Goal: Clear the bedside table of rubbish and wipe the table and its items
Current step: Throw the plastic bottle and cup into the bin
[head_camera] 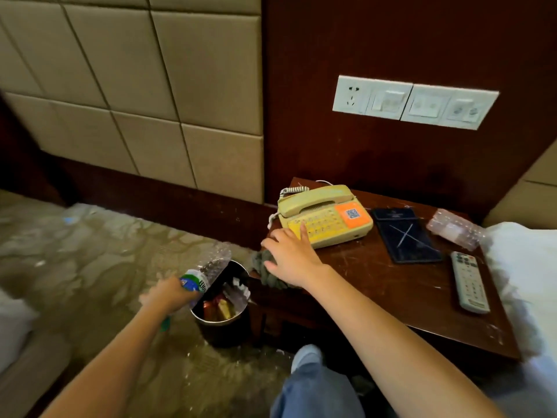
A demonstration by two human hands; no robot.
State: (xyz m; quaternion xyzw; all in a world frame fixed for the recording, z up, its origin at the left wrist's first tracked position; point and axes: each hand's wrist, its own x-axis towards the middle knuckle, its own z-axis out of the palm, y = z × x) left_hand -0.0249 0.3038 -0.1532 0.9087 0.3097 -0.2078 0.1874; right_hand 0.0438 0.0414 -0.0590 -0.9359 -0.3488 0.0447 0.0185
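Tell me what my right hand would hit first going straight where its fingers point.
Likely the telephone: the right hand, over the cloth, points at it, index fingertip seemingly touching its keys; depth unclear.

Both bare arms reach forward from the near edge. The left arm point(120, 351) runs from near left toward the middle, with the back of the left hand point(168, 294) turned up. Its fingers are curled round a bottle point(208, 265), which points far and right (the fingertips are hidden beneath it). The right arm point(376, 321) stretches farther, from near right to the centre. The right hand point(289, 256) lies palm down on a cloth point(271, 279), fingers straight and spread, the forefinger reaching farthest.
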